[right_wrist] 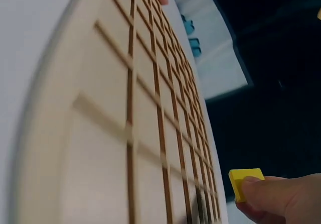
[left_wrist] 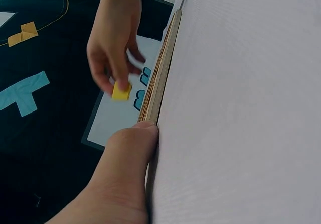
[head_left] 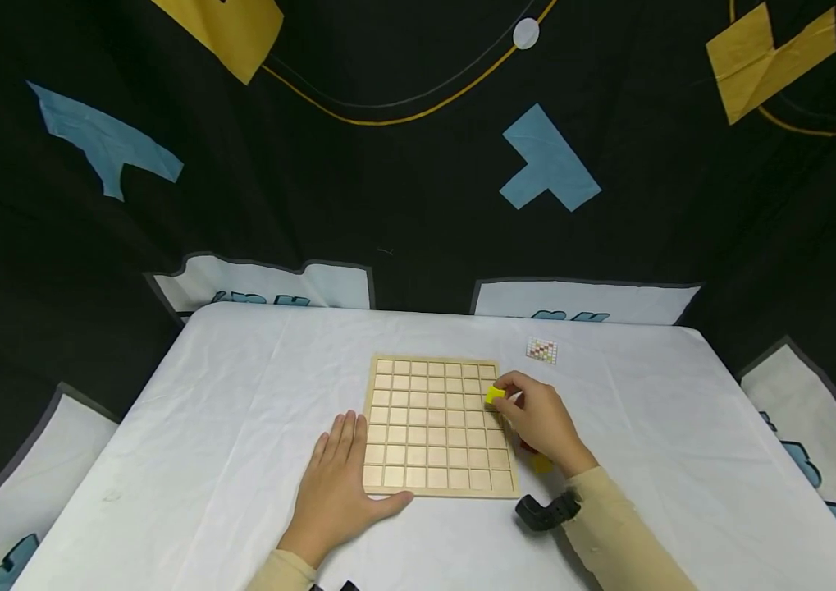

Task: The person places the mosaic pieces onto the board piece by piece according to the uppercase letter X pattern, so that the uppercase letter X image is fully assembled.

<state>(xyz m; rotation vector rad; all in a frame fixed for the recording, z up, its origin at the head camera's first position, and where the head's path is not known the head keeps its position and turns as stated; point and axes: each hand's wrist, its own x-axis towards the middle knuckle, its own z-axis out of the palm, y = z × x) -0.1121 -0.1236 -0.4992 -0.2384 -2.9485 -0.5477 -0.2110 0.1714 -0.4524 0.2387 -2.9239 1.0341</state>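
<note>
My right hand (head_left: 541,417) pinches a small yellow square tile (right_wrist: 246,181) between thumb and fingertips. In the head view this tile overlaps the right side of a wooden grid board (head_left: 436,496), and the left wrist view shows it raised above the board's level. My left hand (head_left: 336,484) lies with straight fingers along the board's left edge, its thumb (left_wrist: 131,146) against the front edge. Grooved lines divide the board into bare square cells. Partly hidden under my right hand are another yellow piece (head_left: 541,464) and a bit of something red.
Behind the board, toward the right, lies a small card (head_left: 541,350) printed with a coloured grid pattern. A white cloth (head_left: 189,460) covers the table. Black fabric (head_left: 418,205) with blue and yellow shapes hangs behind it.
</note>
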